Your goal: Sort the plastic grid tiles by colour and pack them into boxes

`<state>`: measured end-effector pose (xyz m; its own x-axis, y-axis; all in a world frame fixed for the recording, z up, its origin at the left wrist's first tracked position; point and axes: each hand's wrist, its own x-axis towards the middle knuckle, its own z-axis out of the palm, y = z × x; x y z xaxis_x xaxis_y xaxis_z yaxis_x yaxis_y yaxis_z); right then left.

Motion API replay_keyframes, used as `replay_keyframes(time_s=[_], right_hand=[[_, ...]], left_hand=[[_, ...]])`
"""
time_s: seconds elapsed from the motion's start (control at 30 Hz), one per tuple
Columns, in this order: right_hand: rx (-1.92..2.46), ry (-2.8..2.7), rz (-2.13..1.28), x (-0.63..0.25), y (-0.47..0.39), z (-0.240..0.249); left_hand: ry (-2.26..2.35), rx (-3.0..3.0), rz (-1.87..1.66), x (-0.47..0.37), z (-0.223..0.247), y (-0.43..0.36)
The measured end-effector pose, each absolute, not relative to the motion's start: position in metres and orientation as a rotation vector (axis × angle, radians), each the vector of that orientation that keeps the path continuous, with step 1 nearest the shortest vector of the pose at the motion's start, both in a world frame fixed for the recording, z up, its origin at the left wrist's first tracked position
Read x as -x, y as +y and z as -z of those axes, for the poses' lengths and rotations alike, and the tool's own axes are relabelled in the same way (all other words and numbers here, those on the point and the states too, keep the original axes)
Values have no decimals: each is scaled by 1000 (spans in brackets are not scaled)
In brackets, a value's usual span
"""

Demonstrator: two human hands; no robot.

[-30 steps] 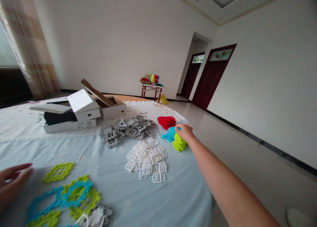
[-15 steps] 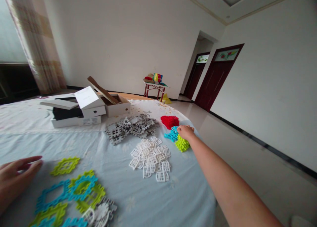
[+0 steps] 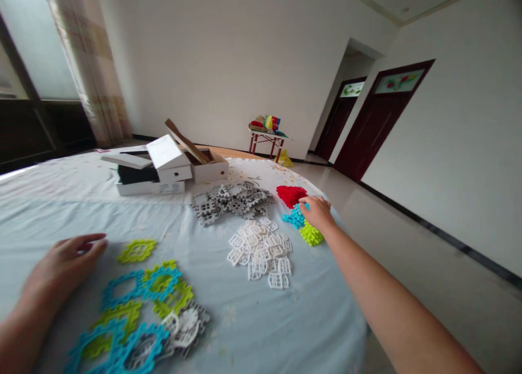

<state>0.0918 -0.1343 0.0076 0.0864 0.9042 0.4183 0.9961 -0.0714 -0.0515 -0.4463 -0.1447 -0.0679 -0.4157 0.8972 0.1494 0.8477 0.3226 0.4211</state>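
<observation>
My left hand [image 3: 67,268] hovers over or rests on the cloth at left, holding nothing, fingers stretched out and thumb slightly apart. Nearest to it is a lime green square frame piece [image 3: 137,250]. Blue notched frame pieces [image 3: 122,288] lie overlapping green ones in front of it, with white and grey pieces [image 3: 187,322] beside them. At the table's right side, my right hand [image 3: 318,211] is over a blue pile of small pieces [image 3: 293,217], thumb and forefinger a little apart. A red pile [image 3: 290,195] lies just beyond, and a lime green pile [image 3: 311,234] sits under the wrist side.
White window-shaped pieces [image 3: 261,249] are heaped mid-table, with grey notched panels [image 3: 232,200] behind them. Opened white boxes [image 3: 169,162] stand at the back left. The table's curved edge [image 3: 361,314] runs along the right. A small side table [image 3: 267,136] stands by the wall.
My view has turned left, bringing more of my left hand into sight. My right hand's fingers have loosened and stretched toward the red pile, still over the blue one.
</observation>
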Motion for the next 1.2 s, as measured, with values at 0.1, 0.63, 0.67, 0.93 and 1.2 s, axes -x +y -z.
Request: replay_keyframes(time_s=[0.1,0.63,0.67,0.93,1.2], right_hand=[[1708,-2008,333,-59,-137,1],[1005,-2506,-403,219,-153,34],[1002,-2531,-405,228,-151,36],[1080,-2695,-205,249,-149,41],[1273,-2459,-260,214,-150,27]], left_hand=[[2374,-1618,-732,441,62,-152],[2380,-1598,-909,432,61,-159],[2379,-1602,-918,431,61,-160],[2368,-1619,-948,432,64,-161],[2316,-1628,-853,434,57,-162]])
